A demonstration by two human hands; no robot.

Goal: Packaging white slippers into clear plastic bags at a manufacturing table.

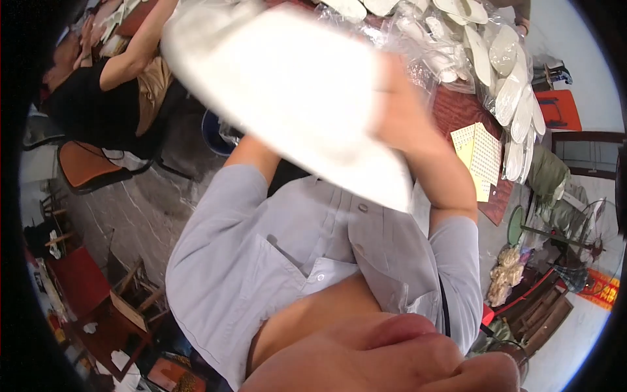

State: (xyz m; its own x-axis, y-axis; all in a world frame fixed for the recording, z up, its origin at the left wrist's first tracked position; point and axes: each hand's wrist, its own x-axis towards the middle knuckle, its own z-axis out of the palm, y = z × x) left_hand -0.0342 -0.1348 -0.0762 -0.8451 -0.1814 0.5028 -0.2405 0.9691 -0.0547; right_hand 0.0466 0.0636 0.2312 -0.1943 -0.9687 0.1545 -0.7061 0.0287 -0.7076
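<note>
A large white slipper (pixel 287 91), blurred by motion, is raised close to the camera. My right hand (pixel 400 108) grips its right edge, with the bare forearm running down to a rolled light grey shirt sleeve. My left forearm (pixel 253 154) reaches up under the slipper, and the hand itself is hidden behind it. Beyond the slipper lies a dark red table (pixel 460 108) covered with several white slippers in clear plastic bags (pixel 509 85).
Yellow sheets of small stickers (pixel 480 157) lie at the table's near right edge. Another person in a black top (pixel 98 98) sits at the upper left on an orange chair (pixel 85 166). Wooden frames, red boxes and clutter stand on the grey floor (pixel 150 209).
</note>
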